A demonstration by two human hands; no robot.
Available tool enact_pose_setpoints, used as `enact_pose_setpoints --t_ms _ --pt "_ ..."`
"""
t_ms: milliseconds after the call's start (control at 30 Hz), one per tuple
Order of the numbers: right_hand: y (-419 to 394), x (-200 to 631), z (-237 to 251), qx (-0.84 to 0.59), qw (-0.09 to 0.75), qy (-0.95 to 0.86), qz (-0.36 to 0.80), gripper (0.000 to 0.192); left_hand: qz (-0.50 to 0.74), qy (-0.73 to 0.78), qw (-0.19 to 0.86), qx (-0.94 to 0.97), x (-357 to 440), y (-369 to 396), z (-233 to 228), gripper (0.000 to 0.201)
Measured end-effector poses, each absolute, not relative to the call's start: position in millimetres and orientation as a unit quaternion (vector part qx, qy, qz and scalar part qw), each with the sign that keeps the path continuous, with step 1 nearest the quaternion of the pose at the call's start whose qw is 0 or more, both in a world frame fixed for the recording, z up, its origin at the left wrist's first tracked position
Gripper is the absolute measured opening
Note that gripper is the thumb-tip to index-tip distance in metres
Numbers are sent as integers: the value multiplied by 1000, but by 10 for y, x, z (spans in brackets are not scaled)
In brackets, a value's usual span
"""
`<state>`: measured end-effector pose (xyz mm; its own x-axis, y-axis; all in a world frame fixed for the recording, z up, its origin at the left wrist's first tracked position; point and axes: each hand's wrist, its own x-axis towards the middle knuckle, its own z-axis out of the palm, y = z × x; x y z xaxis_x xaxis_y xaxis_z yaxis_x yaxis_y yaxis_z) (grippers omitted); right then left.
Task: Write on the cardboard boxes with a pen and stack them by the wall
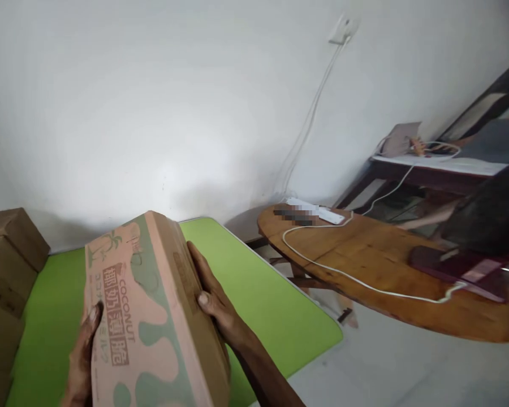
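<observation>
Cardboard coconut carton [152,316], pink w/ green print, is held nearest the camera, above the front of the green table [263,299]. Carton is tilted: printed face up and toward the left, far end raised.

L hand [82,362]: at the carton's left edge, low in view. Thumb lies on the printed face; remaining fingers are hidden behind/under the carton. Grip closed on the carton edge.

R hand [214,299]: flat against the carton's right side wall. Fingers extend along the wall toward the far end, thumb bent at the near part of that wall. Forearm runs down to the bottom edge of view. Hand clamps the carton from the right, opposing the L hand.

Left of the table: stack of plain brown boxes [6,265], closed, piled at the table's left edge against the wall.

Right, beyond a gap: round wooden table [390,265]. On it: white power strip [318,210] at the far rim, white cable [343,274] running across the top, and a dark red flat item [458,271] at the right; its type cannot be determined.

Far: white wall [152,102] w/ a wall socket [343,28] up high and cables hanging down from it.
</observation>
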<state>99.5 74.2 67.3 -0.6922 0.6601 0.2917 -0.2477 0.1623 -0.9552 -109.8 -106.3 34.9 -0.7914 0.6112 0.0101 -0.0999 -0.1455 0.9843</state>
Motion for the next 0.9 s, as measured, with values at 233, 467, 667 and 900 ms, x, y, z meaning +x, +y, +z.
enact_pose_setpoints --t_ms 233,467,667,900 --pt "500 1087 859 -64 278 -779 558 132 748 553 190 314 -1241 -1447 490 86" --pt "42 1016 543 -163 282 -781 532 118 775 564 107 266 -1156 -1613 677 70" --pt "-259 921 -94 -233 318 -753 527 121 769 551 44 320 -1094 -1717 574 97" --pt "-700 1011 -303 -148 348 -742 553 102 706 583 150 372 -1183 -1811 475 86"
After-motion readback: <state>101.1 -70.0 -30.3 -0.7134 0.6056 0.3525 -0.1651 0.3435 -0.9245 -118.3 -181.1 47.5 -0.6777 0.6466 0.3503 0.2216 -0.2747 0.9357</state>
